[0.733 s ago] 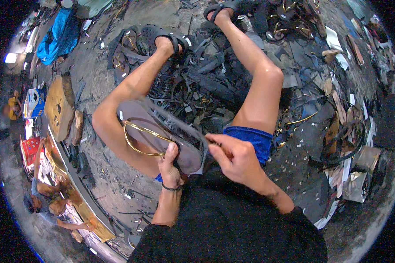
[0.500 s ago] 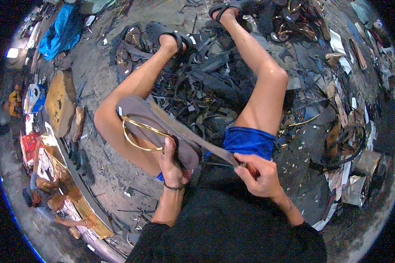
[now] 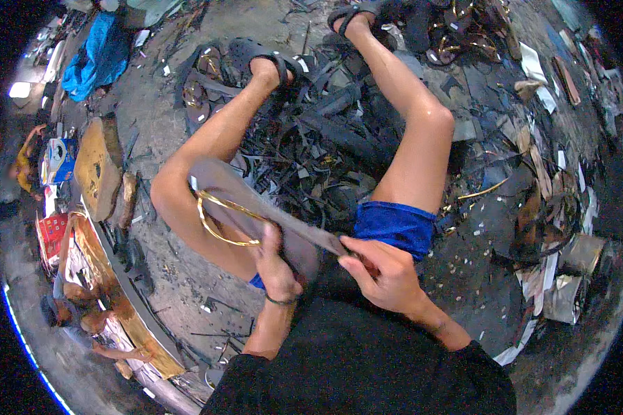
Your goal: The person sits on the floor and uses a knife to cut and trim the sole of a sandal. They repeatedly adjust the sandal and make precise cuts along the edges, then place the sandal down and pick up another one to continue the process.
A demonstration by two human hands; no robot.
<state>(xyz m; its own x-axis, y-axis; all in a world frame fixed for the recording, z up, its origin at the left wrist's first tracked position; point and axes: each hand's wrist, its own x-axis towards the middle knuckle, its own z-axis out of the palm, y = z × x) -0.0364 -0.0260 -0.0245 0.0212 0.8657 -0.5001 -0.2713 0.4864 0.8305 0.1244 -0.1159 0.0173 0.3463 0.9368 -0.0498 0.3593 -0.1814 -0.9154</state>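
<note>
Over the left thigh, sole surface up and slanting from the knee toward the lap: one grey sandal, gold strap standing in a loop above it. Left hand has the near end; its grip is closed, thumb pressed on top beside the strap, other fingers mostly hidden. Dark bracelet at that wrist. Right hand, in front of the lap: grip pinching, thumb and forefinger together on the near end of a long narrow grey piece, which runs along the sandal's right edge. Blurred there; cannot tell whether strip or blade. Between the legs, dark scraps heaped on the floor. More gold-strapped sandals lie past them, upper right. Far left: blue cloth, wooden block, red box, and a co-worker's arm reaching in.
</note>
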